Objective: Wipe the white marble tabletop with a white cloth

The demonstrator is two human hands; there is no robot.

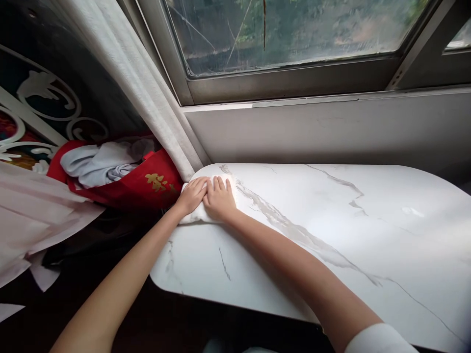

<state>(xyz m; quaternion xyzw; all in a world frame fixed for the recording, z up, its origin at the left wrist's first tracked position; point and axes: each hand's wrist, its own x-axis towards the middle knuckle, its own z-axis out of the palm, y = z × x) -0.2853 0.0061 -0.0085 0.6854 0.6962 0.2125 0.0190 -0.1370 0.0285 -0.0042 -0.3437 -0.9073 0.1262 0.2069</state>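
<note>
Both of my hands press down on a white cloth point(200, 214) at the far left end of a white, marble-patterned table point(294, 245). My left hand point(192, 196) lies flat over the cloth's left part, with its fingers stretched out toward the window. Beside it, my right hand point(220, 197) is spread flat on the cloth's right part, fingers slightly apart. The two hands touch or nearly touch at the fingers. Beneath the palms, part of the cloth is hidden.
A red bag point(147, 181) with grey-white fabric point(103, 162) inside stands left of the table. A pale curtain point(136, 83) hangs down to the table's far left corner. Behind the table are a low wall point(294, 132) and a metal-framed window point(294, 83). Pinkish cloth point(37, 215) hangs at the left.
</note>
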